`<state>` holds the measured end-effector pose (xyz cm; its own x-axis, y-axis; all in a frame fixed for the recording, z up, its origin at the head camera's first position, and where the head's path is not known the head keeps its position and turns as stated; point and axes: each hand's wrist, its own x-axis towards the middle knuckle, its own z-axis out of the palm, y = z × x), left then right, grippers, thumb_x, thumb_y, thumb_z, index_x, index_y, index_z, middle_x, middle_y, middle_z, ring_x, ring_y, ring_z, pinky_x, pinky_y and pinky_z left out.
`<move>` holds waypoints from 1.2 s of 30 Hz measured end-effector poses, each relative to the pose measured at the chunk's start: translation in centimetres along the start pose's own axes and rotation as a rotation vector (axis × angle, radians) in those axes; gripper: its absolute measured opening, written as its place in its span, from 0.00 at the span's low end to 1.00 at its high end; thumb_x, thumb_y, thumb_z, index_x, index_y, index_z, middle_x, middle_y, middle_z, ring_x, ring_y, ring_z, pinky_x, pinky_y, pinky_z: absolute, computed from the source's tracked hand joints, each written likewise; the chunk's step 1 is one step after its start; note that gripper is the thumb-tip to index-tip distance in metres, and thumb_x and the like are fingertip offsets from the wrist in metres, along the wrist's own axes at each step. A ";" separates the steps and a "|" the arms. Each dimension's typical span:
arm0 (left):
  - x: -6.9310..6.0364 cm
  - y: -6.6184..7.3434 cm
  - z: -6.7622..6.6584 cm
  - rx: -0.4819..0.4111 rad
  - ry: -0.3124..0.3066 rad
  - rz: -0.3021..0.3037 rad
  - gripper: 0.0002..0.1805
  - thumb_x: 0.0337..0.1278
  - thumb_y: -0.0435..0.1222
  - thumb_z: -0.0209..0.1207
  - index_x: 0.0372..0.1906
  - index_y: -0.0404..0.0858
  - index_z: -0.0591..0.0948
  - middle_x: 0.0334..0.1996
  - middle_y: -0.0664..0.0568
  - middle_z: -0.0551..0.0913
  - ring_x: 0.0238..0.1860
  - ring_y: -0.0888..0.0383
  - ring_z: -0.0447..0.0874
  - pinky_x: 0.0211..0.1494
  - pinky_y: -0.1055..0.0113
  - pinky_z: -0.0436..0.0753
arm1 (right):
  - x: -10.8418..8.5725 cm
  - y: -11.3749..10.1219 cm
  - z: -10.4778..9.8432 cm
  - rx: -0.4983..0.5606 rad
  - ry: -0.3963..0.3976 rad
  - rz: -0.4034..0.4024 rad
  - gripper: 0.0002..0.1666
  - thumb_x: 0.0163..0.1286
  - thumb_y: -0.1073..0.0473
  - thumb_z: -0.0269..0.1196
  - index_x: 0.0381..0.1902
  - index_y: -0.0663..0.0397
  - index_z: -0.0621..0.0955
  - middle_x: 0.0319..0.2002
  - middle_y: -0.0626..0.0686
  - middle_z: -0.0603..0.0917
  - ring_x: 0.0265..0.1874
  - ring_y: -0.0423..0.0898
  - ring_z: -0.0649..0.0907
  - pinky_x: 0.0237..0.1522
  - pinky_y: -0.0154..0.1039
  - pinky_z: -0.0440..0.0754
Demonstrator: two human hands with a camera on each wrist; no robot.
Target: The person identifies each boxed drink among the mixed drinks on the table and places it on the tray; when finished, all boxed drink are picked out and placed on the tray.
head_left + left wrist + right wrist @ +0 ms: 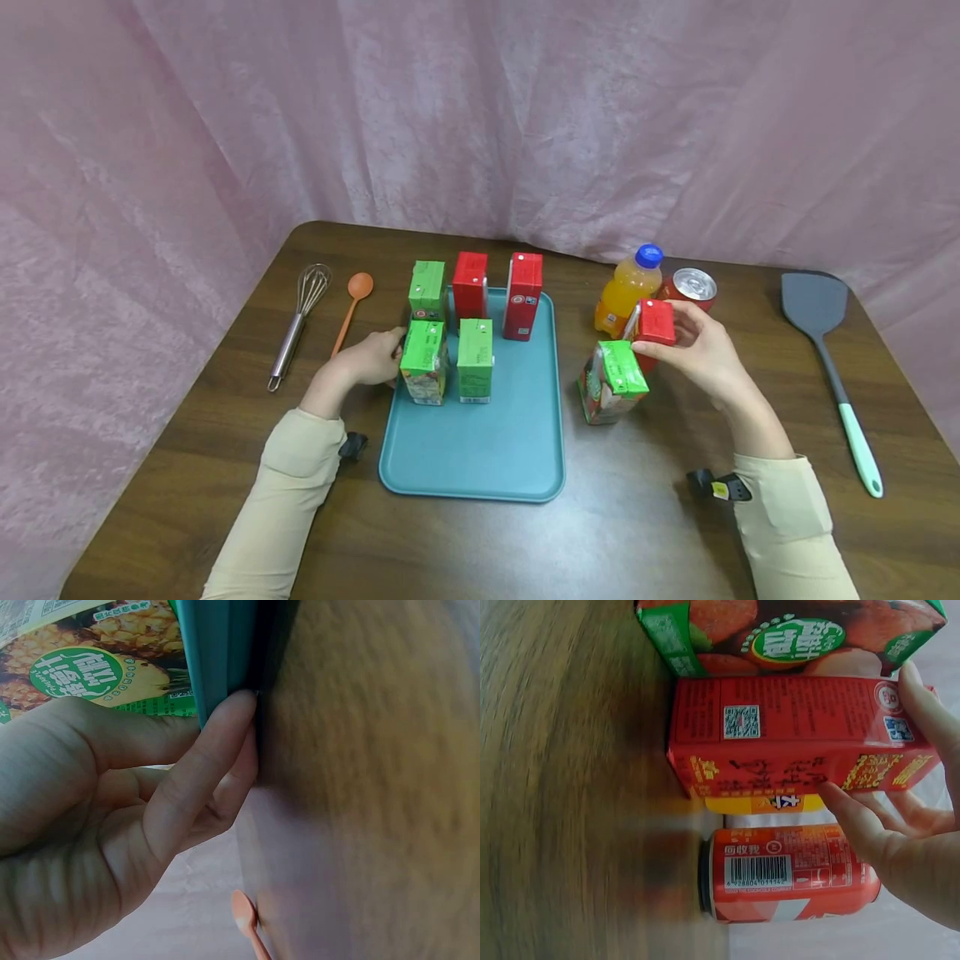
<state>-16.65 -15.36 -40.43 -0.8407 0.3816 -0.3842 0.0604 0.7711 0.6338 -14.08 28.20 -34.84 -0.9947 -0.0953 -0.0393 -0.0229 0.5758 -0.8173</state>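
My left hand (369, 358) pinches the left rim of the blue tray (480, 458), thumb and fingers on either side of the edge (217, 652) in the left wrist view. On the tray stand green juice cartons (424, 354), (476, 358), (427, 287) and two red cartons (470, 283), (522, 296). To the right of the tray, my right hand (705, 350) grips another red carton (654, 325), thumb on one side and fingers on the other. A green-topped carton (618, 375) stands right beside it on the table.
An orange drink bottle (630, 292) with a blue cap and a red can (690, 286) stand behind the right hand. A grey spatula (828, 358) lies at far right. A whisk (298, 325) and an orange spoon (358, 287) lie at left.
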 end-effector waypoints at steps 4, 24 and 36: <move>-0.1 0.1 0.0 0.012 0.001 0.000 0.32 0.62 0.25 0.42 0.69 0.23 0.49 0.22 0.50 0.66 0.23 0.56 0.74 0.27 0.66 0.68 | -0.1 -0.2 0.1 0.001 0.046 -0.002 0.43 0.56 0.48 0.69 0.64 0.59 0.65 0.57 0.59 0.73 0.52 0.51 0.76 0.38 0.24 0.76; -0.2 0.0 -0.4 -0.031 -0.003 0.019 0.31 0.61 0.25 0.42 0.68 0.21 0.50 0.29 0.44 0.72 0.28 0.55 0.82 0.34 0.65 0.78 | -2.8 -4.0 -2.1 0.235 0.294 -0.150 0.36 0.50 0.69 0.71 0.57 0.50 0.72 0.50 0.45 0.76 0.46 0.38 0.77 0.38 0.22 0.76; -0.1 -0.2 -0.2 -0.038 0.006 -0.002 0.32 0.60 0.23 0.42 0.69 0.23 0.49 0.29 0.46 0.71 0.26 0.56 0.80 0.32 0.65 0.78 | -2.8 -8.9 -2.2 0.123 0.313 -0.284 0.38 0.45 0.72 0.73 0.57 0.53 0.75 0.49 0.47 0.79 0.44 0.40 0.79 0.39 0.22 0.76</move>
<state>-16.74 -15.65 -40.35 -0.8442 0.3767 -0.3812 0.0385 0.7520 0.6580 -11.28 25.13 -26.16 -0.9336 0.0255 0.3574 -0.3065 0.4594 -0.8337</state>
